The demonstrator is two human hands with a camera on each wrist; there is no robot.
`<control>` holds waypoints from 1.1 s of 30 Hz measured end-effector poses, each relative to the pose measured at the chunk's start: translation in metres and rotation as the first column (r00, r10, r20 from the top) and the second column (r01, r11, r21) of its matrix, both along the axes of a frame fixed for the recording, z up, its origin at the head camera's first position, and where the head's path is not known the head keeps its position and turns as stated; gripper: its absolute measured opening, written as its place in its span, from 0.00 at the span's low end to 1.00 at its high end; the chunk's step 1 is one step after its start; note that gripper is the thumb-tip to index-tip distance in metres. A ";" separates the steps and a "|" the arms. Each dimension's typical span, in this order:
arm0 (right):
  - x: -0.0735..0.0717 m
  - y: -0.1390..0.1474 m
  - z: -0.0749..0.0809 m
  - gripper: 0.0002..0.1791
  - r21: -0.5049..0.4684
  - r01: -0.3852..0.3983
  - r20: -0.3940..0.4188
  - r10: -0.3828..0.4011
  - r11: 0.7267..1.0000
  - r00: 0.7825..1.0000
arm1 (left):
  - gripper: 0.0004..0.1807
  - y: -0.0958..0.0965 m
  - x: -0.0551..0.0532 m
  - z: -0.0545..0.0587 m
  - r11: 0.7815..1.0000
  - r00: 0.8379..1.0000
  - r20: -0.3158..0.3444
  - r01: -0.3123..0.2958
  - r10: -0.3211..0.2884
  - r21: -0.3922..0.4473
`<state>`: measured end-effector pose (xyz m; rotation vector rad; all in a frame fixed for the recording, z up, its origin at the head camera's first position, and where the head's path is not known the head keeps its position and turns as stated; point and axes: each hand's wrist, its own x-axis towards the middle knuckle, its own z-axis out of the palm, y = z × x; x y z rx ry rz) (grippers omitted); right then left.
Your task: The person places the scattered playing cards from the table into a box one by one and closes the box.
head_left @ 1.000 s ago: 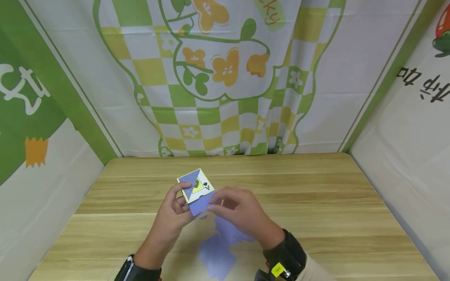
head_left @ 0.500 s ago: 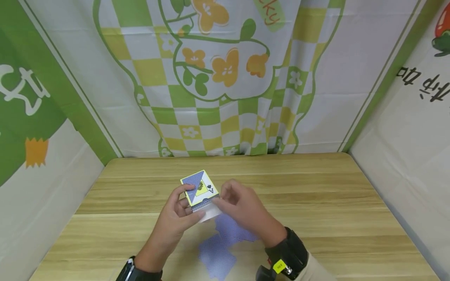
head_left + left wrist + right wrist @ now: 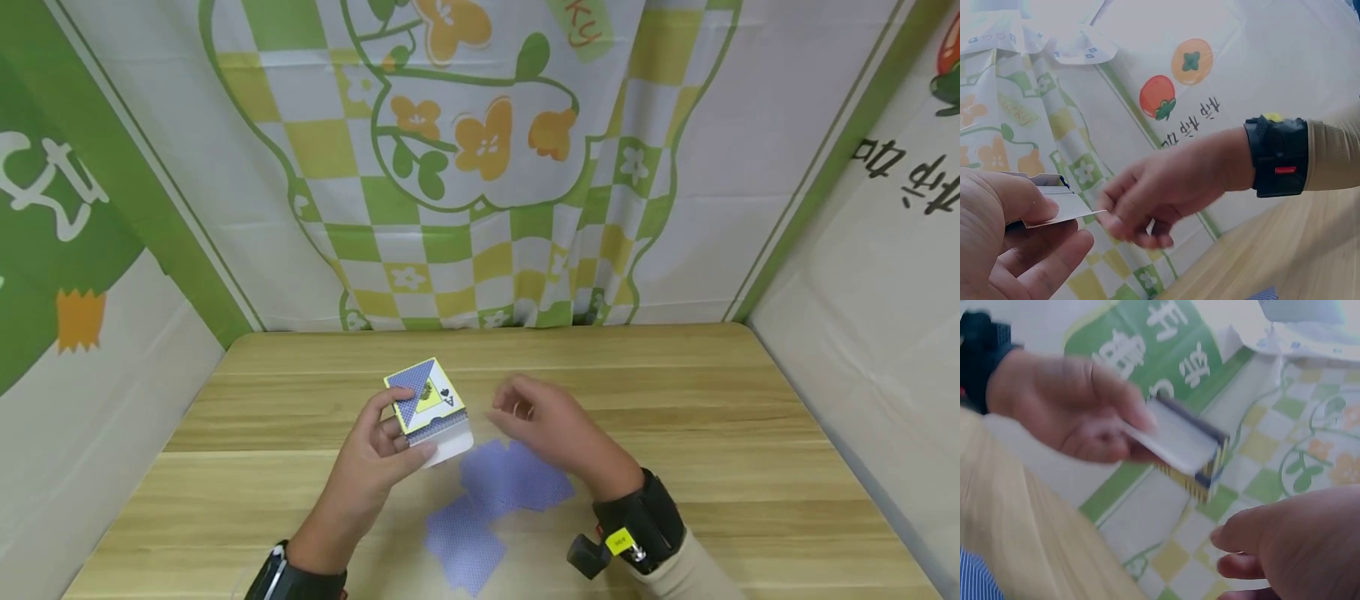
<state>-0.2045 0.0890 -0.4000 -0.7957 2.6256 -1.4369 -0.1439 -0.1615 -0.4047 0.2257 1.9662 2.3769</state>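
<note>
Plainly, the playing-card box (image 3: 431, 398) sits in the left hand (image 3: 367, 467), raised above the wooden counter (image 3: 712, 433), with an A and a dark suit mark on its printed upper face. That hand's grip is full: the index finger lies over the printed face, the thumb presses on the white flap (image 3: 456, 442), and other fingers show beneath the box.

The right hand (image 3: 553, 427) is apart from it, its fingers loosely bent and no object visible in its grip. The relation that matters is between this hand and the box's mouth. Seen from the head, the box lies to the right hand's left, at about the same level, its long axis slanting from far left to near right. The flapped end therefore faces the person and leans towards the right hand, making that the nearer free hand to the mouth.

Below, on the counter and nearer the person, lie blue-backed playing cards (image 3: 467, 542), in overlapping groups between the two forearms. Whether cards fill the box, I cannot tell.
</note>
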 end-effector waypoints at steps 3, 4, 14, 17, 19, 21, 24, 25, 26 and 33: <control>-0.005 0.007 -0.009 0.03 0.073 -0.027 -0.007 0.028 0.997 1.000 | 0.36 -0.001 0.000 0.000 1.000 1.000 -0.006 0.004 -0.004 -0.001; -0.007 0.009 -0.013 0.03 0.094 -0.039 0.004 0.039 0.995 0.999 | 0.36 -0.001 -0.001 0.000 1.000 1.000 -0.008 0.006 -0.006 -0.001; -0.008 0.039 -0.060 0.26 0.371 -0.153 0.007 0.162 0.916 0.987 | 0.37 -0.003 -0.001 0.001 1.000 1.000 -0.008 0.010 -0.010 -0.009; -0.003 0.045 -0.072 0.37 0.404 -0.119 -0.013 0.135 0.907 0.991 | 0.37 -0.003 -0.001 0.001 1.000 1.000 -0.010 0.011 -0.011 -0.007; 0.002 0.047 -0.078 0.46 0.405 -0.093 -0.013 0.107 0.909 0.994 | 0.37 -0.003 -0.001 0.001 1.000 1.000 -0.013 0.014 -0.014 -0.007; 0.006 0.047 -0.083 0.51 0.405 -0.079 -0.020 0.095 0.911 0.995 | 0.36 -0.004 -0.002 0.000 1.000 1.000 -0.022 0.021 -0.021 -0.007; 0.010 0.046 -0.088 0.53 0.415 -0.072 -0.043 0.099 0.907 0.994 | 0.36 -0.004 -0.002 -0.001 0.999 0.999 -0.039 0.032 -0.032 -0.007; 0.011 0.045 -0.089 0.53 0.420 -0.070 -0.056 0.102 0.905 0.993 | 0.36 -0.004 -0.002 -0.002 0.999 0.998 -0.045 0.035 -0.035 -0.007; 0.011 0.044 -0.090 0.51 0.429 -0.066 -0.063 0.103 0.901 0.993 | 0.35 -0.005 -0.003 -0.003 0.999 0.998 -0.051 0.039 -0.039 -0.005; 0.010 0.043 -0.092 0.46 0.432 -0.065 -0.050 0.095 0.900 0.994 | 0.35 -0.004 -0.002 -0.004 0.999 0.997 -0.058 0.051 -0.050 0.007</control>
